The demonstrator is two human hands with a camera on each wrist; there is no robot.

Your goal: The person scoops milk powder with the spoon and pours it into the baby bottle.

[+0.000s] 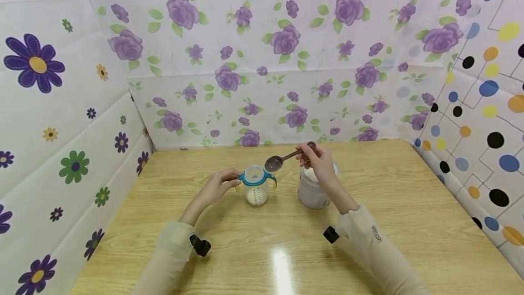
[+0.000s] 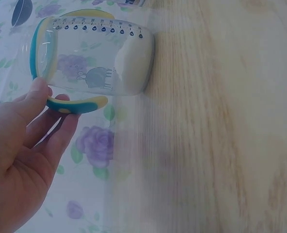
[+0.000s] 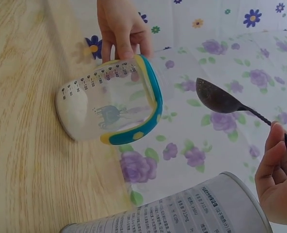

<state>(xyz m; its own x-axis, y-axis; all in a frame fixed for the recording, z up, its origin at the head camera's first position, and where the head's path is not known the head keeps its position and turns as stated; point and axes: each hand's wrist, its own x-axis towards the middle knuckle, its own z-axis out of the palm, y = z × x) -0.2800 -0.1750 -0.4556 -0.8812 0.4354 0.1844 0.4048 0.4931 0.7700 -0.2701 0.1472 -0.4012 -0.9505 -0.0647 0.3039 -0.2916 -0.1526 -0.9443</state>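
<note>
A clear baby bottle [image 1: 256, 194] with a blue collar and two side handles stands on the table, white powder in its bottom. My left hand [image 1: 221, 185] pinches the bottle's left handle [image 2: 78, 105] between thumb and fingers. Between the bottle and a tin, my right hand [image 1: 317, 163] grips a dark brown spoon [image 1: 274, 163] by its handle. The spoon's bowl is just right of the bottle's open top and above it, as the right wrist view also shows. Below the right hand stands the white tin [image 1: 313, 195] with pale powder inside, partly hidden by that hand.
The light wooden table [image 1: 262, 249] reaches back to a wall covered in purple-rose cloth [image 1: 262, 76]. Patterned cloths also line the left and right sides. A black wrist camera [image 1: 200, 245] sits on the left sleeve, another [image 1: 331, 235] on the right.
</note>
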